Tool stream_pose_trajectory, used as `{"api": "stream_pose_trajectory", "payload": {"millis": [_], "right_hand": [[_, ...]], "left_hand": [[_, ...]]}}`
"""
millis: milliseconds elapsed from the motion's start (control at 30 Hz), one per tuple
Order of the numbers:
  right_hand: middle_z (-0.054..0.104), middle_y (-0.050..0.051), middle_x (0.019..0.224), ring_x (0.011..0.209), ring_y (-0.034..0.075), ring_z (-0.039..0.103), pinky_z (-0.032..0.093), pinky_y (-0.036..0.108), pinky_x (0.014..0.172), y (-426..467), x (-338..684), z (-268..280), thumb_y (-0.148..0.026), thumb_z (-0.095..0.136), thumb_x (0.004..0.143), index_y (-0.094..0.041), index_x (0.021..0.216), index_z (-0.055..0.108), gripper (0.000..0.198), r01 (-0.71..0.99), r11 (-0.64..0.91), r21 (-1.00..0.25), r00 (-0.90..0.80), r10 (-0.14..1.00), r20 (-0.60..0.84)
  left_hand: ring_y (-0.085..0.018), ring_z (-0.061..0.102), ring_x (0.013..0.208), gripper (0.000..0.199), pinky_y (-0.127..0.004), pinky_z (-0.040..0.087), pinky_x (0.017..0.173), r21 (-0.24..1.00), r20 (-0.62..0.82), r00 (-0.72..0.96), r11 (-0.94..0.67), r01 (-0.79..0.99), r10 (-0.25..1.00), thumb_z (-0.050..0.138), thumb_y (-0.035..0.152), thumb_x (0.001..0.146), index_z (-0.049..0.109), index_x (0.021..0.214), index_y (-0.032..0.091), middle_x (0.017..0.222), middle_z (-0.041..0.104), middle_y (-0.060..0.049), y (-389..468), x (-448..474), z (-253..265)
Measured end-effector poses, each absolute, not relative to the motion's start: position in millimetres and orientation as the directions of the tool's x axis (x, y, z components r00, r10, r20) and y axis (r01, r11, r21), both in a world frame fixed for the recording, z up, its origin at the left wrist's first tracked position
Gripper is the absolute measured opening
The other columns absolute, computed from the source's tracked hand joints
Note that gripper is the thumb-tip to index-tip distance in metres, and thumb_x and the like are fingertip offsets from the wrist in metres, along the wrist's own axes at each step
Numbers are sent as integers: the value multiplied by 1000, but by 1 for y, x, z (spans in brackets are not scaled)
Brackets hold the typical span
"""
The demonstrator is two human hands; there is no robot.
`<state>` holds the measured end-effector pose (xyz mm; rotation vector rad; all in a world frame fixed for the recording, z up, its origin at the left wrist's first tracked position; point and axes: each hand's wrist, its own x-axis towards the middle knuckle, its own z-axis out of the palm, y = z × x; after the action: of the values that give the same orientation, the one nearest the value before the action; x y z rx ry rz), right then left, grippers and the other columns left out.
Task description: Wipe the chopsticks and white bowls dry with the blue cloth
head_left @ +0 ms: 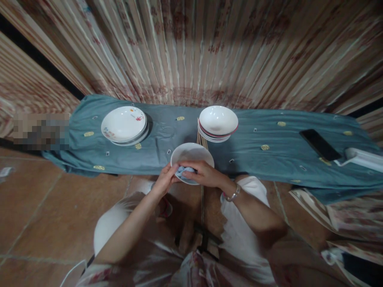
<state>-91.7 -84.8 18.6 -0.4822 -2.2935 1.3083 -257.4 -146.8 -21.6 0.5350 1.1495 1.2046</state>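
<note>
A white bowl [191,150] is held at the front edge of the cloth-covered table, tilted a little toward me. My left hand [166,178] grips its near left rim. Inside it, my right hand [205,173] presses a bunched light blue cloth [183,172] against the wall. Just beyond, a stack of white bowls [219,119] stands on the table, some with a red rim. Several wooden chopsticks [202,140] lie beside that stack, partly hidden by the bowls.
On the left stands a stack of white plates [124,124] with flower prints. A black phone [320,144] lies at the right, near a white bar-like object [363,158]. The table has a blue-green cloth [254,159]; a pleated curtain [191,59] hangs behind it.
</note>
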Motion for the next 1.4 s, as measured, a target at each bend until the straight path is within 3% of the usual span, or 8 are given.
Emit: {"api": "stream_pose_trajectory", "payload": {"millis": [133, 300, 633, 833, 1033, 1167, 1267, 1400], "right_hand": [[71, 6, 97, 84, 17, 65, 49, 26, 76, -91, -81, 27, -41, 60, 87, -13, 109, 64, 35, 175, 540, -823, -865, 484, 132], [70, 11, 105, 97, 23, 65, 48, 34, 86, -99, -66, 20, -36, 69, 82, -14, 112, 61, 38, 319, 719, -618, -853, 501, 143], [63, 10, 91, 87, 22, 57, 45, 38, 82, -131, -57, 51, -14, 45, 92, -14, 103, 57, 16, 294, 912, -286, -885, 373, 280], [65, 6, 83, 80, 18, 58, 46, 30, 77, -120, -44, 60, -21, 42, 95, -18, 91, 59, 18, 281, 817, -503, -819, 478, 318], [69, 3, 81, 68, 13, 60, 43, 21, 61, -98, -22, 62, -40, 53, 92, -14, 95, 65, 29, 275, 436, -857, -706, 697, 128], [71, 4, 82, 70, 14, 62, 45, 21, 60, -91, -13, 61, -46, 61, 83, -12, 93, 68, 36, 232, 199, -952, -719, 695, -30], [72, 4, 83, 70, 14, 62, 46, 22, 61, -86, -8, 56, -49, 68, 75, -13, 92, 71, 40, 267, 113, -957, -716, 688, -118], [72, 4, 86, 73, 15, 64, 50, 25, 65, -83, 3, 46, -52, 78, 61, -16, 94, 72, 50, 271, -19, -962, -618, 763, -189]], "left_hand": [[-17, 67, 63, 67, -25, 54, 57, 845, -395, -91, 323, -426, 914, 81, 58, 52, 66, 98, 12, 72, 71, -4, -145, -262, -20], [-23, 70, 75, 71, -30, 58, 63, 858, -390, -109, 318, -404, 914, 82, 51, 57, 64, 110, 8, 86, 74, -10, -143, -265, -16], [-21, 70, 64, 59, -26, 55, 51, 824, -430, 24, 402, -400, 903, 60, 57, 78, 63, 112, 9, 81, 75, -11, -150, -253, -13], [-23, 69, 56, 79, -29, 54, 52, 857, -426, 185, 461, -230, 886, 51, 83, 65, 67, 85, 8, 61, 69, -12, -150, -248, -10], [-16, 58, 46, 66, -28, 49, 51, 949, -244, -24, 244, 201, 970, 52, 75, 72, 69, 74, 11, 50, 61, -4, -143, -267, 8], [-24, 64, 96, 54, -34, 49, 87, 922, 111, -160, -42, 386, 981, 67, 57, 71, 71, 104, 15, 100, 71, -10, -138, -265, 28], [-26, 64, 99, 54, -34, 49, 86, 981, 0, 50, -10, 196, 999, 69, 54, 70, 70, 106, 14, 108, 71, -12, -137, -249, 40], [-18, 61, 64, 46, -26, 45, 58, 970, -239, 302, 213, 119, 923, 68, 54, 70, 74, 82, 11, 70, 70, -6, -137, -228, 44]]}}
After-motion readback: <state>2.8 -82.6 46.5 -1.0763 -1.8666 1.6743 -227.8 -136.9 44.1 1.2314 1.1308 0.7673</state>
